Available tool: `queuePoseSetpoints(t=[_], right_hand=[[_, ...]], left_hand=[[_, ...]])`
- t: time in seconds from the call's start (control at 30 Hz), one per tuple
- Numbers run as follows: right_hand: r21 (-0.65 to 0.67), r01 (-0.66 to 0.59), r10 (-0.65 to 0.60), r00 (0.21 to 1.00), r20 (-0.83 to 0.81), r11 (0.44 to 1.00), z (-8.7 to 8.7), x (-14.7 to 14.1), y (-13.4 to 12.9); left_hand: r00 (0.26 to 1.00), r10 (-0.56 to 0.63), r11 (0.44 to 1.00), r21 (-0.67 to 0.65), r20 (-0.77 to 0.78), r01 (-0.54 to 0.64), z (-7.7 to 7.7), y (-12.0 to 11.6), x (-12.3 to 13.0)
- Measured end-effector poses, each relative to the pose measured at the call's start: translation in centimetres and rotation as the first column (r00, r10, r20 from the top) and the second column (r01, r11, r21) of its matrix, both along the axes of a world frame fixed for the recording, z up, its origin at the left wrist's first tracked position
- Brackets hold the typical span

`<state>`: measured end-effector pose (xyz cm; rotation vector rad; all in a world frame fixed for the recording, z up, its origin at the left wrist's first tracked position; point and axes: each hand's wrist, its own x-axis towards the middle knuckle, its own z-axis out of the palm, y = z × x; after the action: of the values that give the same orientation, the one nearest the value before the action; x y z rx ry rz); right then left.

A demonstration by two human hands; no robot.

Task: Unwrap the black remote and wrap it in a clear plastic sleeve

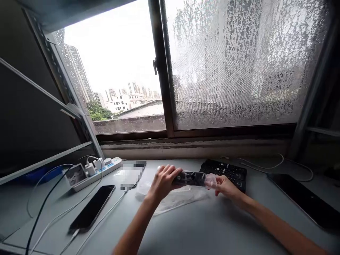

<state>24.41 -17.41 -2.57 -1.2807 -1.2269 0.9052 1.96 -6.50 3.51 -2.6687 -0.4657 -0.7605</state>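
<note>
Left hand (165,180), closed over one end of a black remote control (195,178); right hand (223,186), pinching the clear plastic sleeve (211,180) at the other end. Remote: held level above the desk (212,226), over a clear plastic bag (177,200) lying flat. Just behind the right hand: several black remotes (233,171), side by side. Farther right: dark tablet (305,200), white cable (265,168) behind it. Left side: black phone (92,208), cable plugged in; beyond it, white power strip (95,173) with plugs. Behind all: wet window (233,67).
</note>
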Motion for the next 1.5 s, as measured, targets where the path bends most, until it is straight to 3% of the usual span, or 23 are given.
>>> queuePoseSetpoints(t=[0.17,0.27,0.37,0.5,0.6,0.7,0.77,0.83,0.97,1.13,1.23,1.3,1.37,1.5], right_hand=[[0.061,0.049,-0.050,0.998,0.026,0.997,0.5,-0.3,-0.5],[0.068,0.192,-0.192,0.981,-0.015,0.979,0.9,-0.2,-0.8],[0.003,0.369,-0.363,0.917,-0.164,0.930,1.2,0.1,-0.9],[-0.077,0.379,-0.376,0.831,-0.411,0.922,1.3,0.4,-1.1],[-0.102,0.415,-0.411,0.778,-0.475,0.904,1.1,0.8,-1.1],[-0.125,0.539,-0.532,0.716,-0.452,0.833,0.7,1.6,-1.0],[-0.126,0.602,-0.589,0.680,-0.436,0.789,0.4,2.3,-1.0],[-0.115,0.626,-0.607,0.670,-0.427,0.771,0.5,3.0,-1.0],[-0.082,0.633,-0.602,0.676,-0.425,0.770,1.0,3.5,-1.2],[-0.029,0.600,-0.557,0.721,-0.412,0.799,1.5,3.0,-1.3],[-0.031,0.560,-0.525,0.756,-0.390,0.828,1.5,2.6,-1.4],[-0.034,0.549,-0.522,0.772,-0.361,0.835,1.7,2.4,-1.6],[-0.032,0.537,-0.517,0.793,-0.324,0.843,1.9,2.2,-1.8],[-0.074,0.447,-0.452,0.864,-0.221,0.891,2.4,1.8,-2.1]], left_hand=[[0.994,0.085,0.996,-0.025,0.067,-0.084,0.7,1.4,-1.5],[0.983,0.148,0.988,-0.050,0.112,-0.143,0.7,2.1,-2.2],[0.965,0.201,0.979,-0.064,0.169,-0.193,0.5,2.5,-2.3],[0.944,0.252,0.967,-0.082,0.213,-0.239,0.2,3.2,-2.2],[0.891,0.346,0.938,-0.122,0.294,-0.324,0.2,4.0,-2.6],[0.785,0.470,0.883,-0.228,0.404,-0.411,0.4,4.6,-3.1],[0.757,0.498,0.866,-0.296,0.423,-0.404,0.5,4.7,-3.3],[0.811,0.455,0.877,-0.339,0.366,-0.339,0.4,4.6,-3.2],[0.963,0.247,0.911,-0.362,0.103,-0.195,-0.2,4.2,-2.5],[0.992,0.110,0.909,-0.411,0.065,-0.074,-0.2,3.4,-2.2],[0.996,0.068,0.874,-0.485,0.057,-0.032,0.1,2.7,-2.2],[0.999,0.044,0.821,-0.569,-0.022,-0.049,0.0,2.2,-2.2],[0.989,0.069,0.779,-0.612,-0.134,-0.137,-0.2,1.6,-2.2],[0.952,0.110,0.759,-0.595,-0.286,-0.266,-0.2,0.1,-2.0]])
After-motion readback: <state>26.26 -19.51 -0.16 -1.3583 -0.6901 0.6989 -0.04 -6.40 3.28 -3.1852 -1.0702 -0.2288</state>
